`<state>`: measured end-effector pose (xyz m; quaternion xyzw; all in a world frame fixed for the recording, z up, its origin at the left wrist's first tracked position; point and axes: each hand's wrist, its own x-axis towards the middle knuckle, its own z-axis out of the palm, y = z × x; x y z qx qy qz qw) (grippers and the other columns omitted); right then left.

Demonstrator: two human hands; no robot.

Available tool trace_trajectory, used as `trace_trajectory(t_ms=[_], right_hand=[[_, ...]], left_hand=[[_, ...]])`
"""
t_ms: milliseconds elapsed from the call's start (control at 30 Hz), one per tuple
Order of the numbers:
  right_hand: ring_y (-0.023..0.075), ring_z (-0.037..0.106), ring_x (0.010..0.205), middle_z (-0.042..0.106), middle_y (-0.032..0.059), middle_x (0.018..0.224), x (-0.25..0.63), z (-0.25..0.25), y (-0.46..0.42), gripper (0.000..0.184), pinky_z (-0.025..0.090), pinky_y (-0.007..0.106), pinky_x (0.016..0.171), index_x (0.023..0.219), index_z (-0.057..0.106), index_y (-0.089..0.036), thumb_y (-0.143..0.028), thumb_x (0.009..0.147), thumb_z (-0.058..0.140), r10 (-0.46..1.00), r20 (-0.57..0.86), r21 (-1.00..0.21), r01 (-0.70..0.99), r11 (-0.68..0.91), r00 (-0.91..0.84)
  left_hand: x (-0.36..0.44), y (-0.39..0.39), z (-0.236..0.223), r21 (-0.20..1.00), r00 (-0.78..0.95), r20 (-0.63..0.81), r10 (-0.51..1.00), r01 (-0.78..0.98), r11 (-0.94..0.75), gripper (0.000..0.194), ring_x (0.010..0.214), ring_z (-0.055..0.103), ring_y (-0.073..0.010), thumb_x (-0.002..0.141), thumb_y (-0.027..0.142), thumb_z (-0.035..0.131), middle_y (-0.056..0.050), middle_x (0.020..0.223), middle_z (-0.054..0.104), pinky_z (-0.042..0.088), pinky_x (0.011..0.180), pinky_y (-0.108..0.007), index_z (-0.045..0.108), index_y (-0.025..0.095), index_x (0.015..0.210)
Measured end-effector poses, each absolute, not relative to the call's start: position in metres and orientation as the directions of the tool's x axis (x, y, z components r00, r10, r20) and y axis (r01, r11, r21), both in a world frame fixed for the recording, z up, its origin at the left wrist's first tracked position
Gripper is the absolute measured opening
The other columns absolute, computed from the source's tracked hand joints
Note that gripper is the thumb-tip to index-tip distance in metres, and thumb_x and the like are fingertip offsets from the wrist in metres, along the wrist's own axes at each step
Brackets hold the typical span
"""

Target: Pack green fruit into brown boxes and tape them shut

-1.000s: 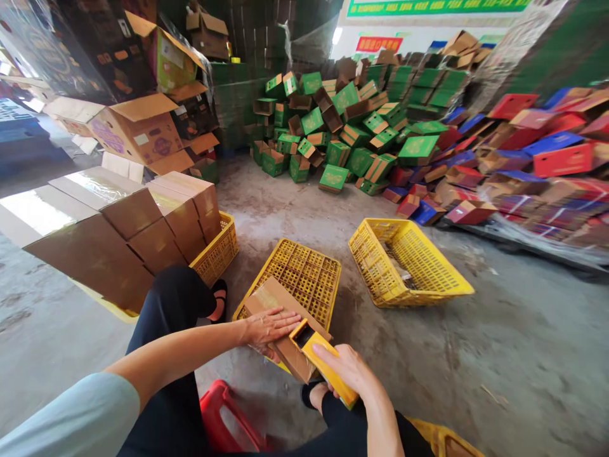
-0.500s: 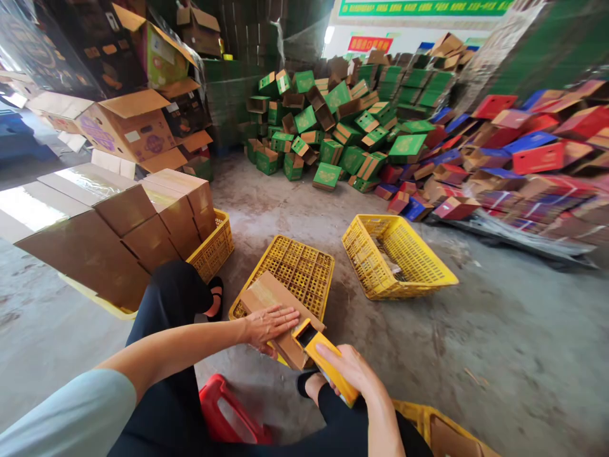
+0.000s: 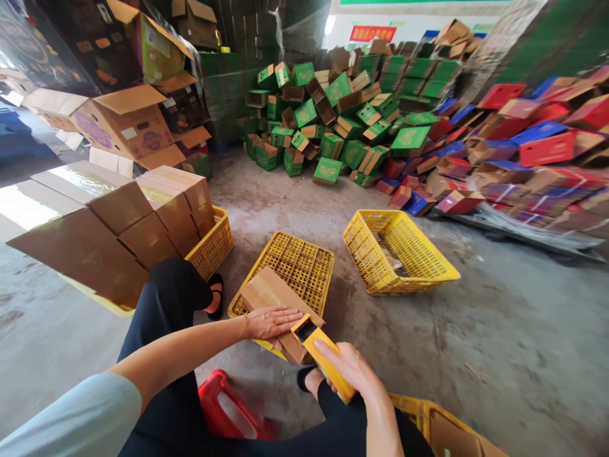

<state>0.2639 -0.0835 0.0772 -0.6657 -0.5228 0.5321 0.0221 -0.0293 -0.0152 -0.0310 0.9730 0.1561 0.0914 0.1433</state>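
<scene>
A flat brown cardboard box with tape along it lies on an upturned yellow plastic crate in front of me. My left hand rests flat on the box, fingers stretched out. In my right hand is a yellow hand-held tool with a dark opening near its front; I cannot make out its exact kind. The tool's front end is at the near right end of the box, close to my left fingertips. Whether it touches the cardboard is hard to see.
Taped brown boxes fill a yellow crate at left. Another yellow crate stands at right, and one holding cardboard is at lower right. A red plastic stool sits below me. Green boxes and red boxes are heaped behind.
The view has shifted slightly. Both hands, the box and the yellow tool stay in nearly the same arrangement, with my left fingertips marginally nearer the tool.
</scene>
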Motion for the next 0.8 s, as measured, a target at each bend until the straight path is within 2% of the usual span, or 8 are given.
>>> trace_trajectory(t_ms=[267, 400, 600, 800], right_hand=[[0.0244, 0.069, 0.052, 0.071, 0.0146, 0.063, 0.280, 0.097, -0.101, 0.056, 0.056, 0.033, 0.048, 0.078, 0.066, -0.019, -0.072, 0.092, 0.055, 0.685, -0.720, -0.603, 0.589, -0.538, -0.112], [0.0234, 0.069, 0.052, 0.071, 0.0144, 0.063, 0.280, 0.094, -0.101, 0.056, 0.055, 0.032, 0.049, 0.075, 0.065, -0.020, -0.073, 0.090, 0.058, 0.693, -0.712, -0.604, 0.603, -0.521, -0.114], [0.0235, 0.069, 0.051, 0.070, 0.0147, 0.062, 0.281, 0.088, -0.102, 0.055, 0.054, 0.032, 0.047, 0.074, 0.063, -0.021, -0.074, 0.089, 0.057, 0.697, -0.709, -0.608, 0.597, -0.524, -0.110], [0.0241, 0.069, 0.052, 0.070, 0.0132, 0.063, 0.282, 0.081, -0.105, 0.056, 0.056, 0.033, 0.048, 0.078, 0.065, -0.020, -0.075, 0.088, 0.058, 0.689, -0.716, -0.613, 0.573, -0.544, -0.113]], left_hand=[[-0.038, 0.007, -0.027, 0.344, 0.959, 0.047, 0.278, 0.246, -0.906, 0.082, 0.160, 0.019, -0.0280, 0.104, 0.054, 0.054, -0.017, 0.171, 0.024, 0.023, 0.130, -0.045, 0.019, 0.016, 0.168], [-0.034, -0.002, -0.020, 0.334, 0.954, 0.032, 0.300, 0.272, -0.902, 0.089, 0.161, 0.017, -0.0299, 0.103, 0.056, 0.054, -0.018, 0.172, 0.020, 0.020, 0.130, -0.048, 0.012, 0.013, 0.169], [-0.008, -0.025, -0.019, 0.330, 0.968, 0.073, 0.239, 0.203, -0.922, 0.107, 0.162, 0.007, -0.0319, 0.097, 0.065, 0.055, -0.019, 0.173, 0.006, 0.012, 0.131, -0.051, -0.001, 0.006, 0.168], [-0.003, -0.029, -0.020, 0.327, 0.962, 0.043, 0.270, 0.241, -0.914, 0.093, 0.162, 0.007, -0.0279, 0.104, 0.057, 0.046, -0.017, 0.174, 0.006, 0.012, 0.132, -0.048, 0.002, 0.006, 0.168]])
